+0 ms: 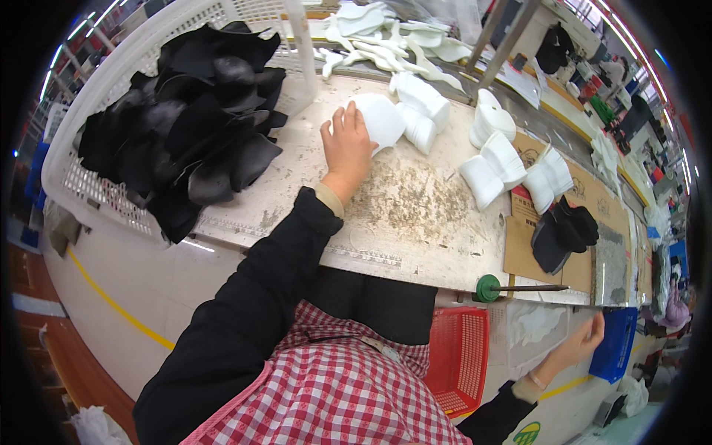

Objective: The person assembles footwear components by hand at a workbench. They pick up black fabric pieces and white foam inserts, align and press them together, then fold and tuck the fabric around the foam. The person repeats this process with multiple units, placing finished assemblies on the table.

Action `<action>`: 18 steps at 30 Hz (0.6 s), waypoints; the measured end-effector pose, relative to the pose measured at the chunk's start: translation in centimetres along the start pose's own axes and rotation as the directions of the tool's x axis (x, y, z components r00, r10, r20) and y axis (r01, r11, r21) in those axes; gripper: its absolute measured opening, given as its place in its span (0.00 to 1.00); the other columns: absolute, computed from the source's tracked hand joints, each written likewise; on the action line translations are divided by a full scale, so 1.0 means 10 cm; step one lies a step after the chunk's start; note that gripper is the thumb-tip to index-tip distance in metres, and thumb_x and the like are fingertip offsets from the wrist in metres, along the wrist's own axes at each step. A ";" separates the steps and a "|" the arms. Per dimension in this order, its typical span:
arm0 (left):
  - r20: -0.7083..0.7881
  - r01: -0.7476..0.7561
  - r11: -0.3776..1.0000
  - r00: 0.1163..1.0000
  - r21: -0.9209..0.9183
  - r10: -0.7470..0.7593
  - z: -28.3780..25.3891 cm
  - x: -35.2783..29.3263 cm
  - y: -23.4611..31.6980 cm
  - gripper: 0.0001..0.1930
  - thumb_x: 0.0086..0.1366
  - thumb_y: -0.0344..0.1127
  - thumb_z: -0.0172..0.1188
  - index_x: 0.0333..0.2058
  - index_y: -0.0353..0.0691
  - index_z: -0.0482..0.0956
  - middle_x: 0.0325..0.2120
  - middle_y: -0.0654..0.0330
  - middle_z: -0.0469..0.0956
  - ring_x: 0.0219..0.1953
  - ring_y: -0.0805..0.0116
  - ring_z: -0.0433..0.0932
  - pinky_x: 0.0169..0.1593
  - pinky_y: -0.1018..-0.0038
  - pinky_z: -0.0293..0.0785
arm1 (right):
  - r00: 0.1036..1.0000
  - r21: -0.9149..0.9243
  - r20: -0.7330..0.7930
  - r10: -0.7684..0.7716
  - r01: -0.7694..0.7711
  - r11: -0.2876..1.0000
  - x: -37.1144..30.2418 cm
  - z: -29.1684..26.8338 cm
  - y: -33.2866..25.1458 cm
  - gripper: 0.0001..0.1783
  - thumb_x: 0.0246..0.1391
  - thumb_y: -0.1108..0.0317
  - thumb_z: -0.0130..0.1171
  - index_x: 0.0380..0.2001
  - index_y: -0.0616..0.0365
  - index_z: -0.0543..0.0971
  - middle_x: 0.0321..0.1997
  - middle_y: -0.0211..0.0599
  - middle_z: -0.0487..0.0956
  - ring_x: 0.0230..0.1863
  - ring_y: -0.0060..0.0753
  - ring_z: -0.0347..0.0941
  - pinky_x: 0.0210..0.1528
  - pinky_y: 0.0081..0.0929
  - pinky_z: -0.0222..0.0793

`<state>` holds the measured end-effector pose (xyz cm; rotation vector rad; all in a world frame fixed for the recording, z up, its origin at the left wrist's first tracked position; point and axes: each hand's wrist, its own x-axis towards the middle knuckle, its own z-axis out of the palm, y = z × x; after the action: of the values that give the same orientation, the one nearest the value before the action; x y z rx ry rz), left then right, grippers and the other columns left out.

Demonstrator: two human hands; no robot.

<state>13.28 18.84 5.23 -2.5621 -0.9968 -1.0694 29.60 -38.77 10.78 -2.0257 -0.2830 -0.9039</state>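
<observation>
Foreground: a person in a red-and-white checked apron [319, 389] sits or stands at the counter [445, 259]. To the right and below the counter's edge are a red basket [460, 356], a clear box [538, 326] with white pieces inside, and a blue bin [619, 341]. The right hand [575, 347] is beside the bin and the box, its fingers loosely curled and apart, with nothing visible in its grasp. At the counter's front edge lies a dark spike [534, 288] with a round green end.

Middle: the left hand [347, 148] is on the counter, its parted fingers resting on the left side of a white pad [380, 119]; whether they grip it or merely touch it cannot be told. Just right of this pad stands a stack of white pads [420, 111]; three similar stacks lie farther right. Black pads [564, 233] rest on cardboard [525, 252] at the right. At the left, a white basket [96, 196] is heaped with black pieces [215, 111].

Background: loose white pieces [386, 44] lie in a pile beyond the stacks
</observation>
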 end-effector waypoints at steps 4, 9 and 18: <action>0.155 0.173 0.951 0.979 -0.258 -0.136 0.03 -0.05 -0.19 0.35 0.54 0.43 0.76 0.58 0.34 0.77 0.55 0.52 0.74 0.58 0.50 0.70 0.58 0.58 0.69 | 0.993 0.108 0.100 -0.066 0.055 0.993 -0.48 -0.05 -0.77 0.10 0.70 0.74 0.56 0.51 0.65 0.78 0.55 0.40 0.79 0.56 0.34 0.74 0.62 0.33 0.70; 0.060 0.241 0.955 0.970 -0.171 -0.234 0.21 0.15 -0.47 0.44 0.55 0.52 0.78 0.62 0.29 0.71 0.48 0.40 0.77 0.55 0.46 0.75 0.59 0.58 0.73 | 0.639 0.388 0.690 -0.340 0.069 0.919 -0.93 0.53 -1.76 0.09 0.59 0.81 0.61 0.43 0.62 0.81 0.44 0.40 0.82 0.47 0.38 0.78 0.54 0.32 0.72; 0.707 0.689 0.248 0.706 -0.681 -0.022 0.31 0.05 -0.71 0.41 0.59 0.60 0.72 0.59 0.31 0.71 0.37 0.56 0.81 0.30 0.72 0.80 0.24 0.74 0.72 | 0.290 0.234 0.957 -0.008 -0.754 0.614 -1.73 2.95 -2.34 0.39 0.71 0.51 0.59 0.71 0.69 0.64 0.64 0.49 0.77 0.59 0.35 0.77 0.55 0.28 0.79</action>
<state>10.71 25.72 2.79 -3.9666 -1.5674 -1.2290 20.07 0.85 3.13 -1.4986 -0.5370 0.7509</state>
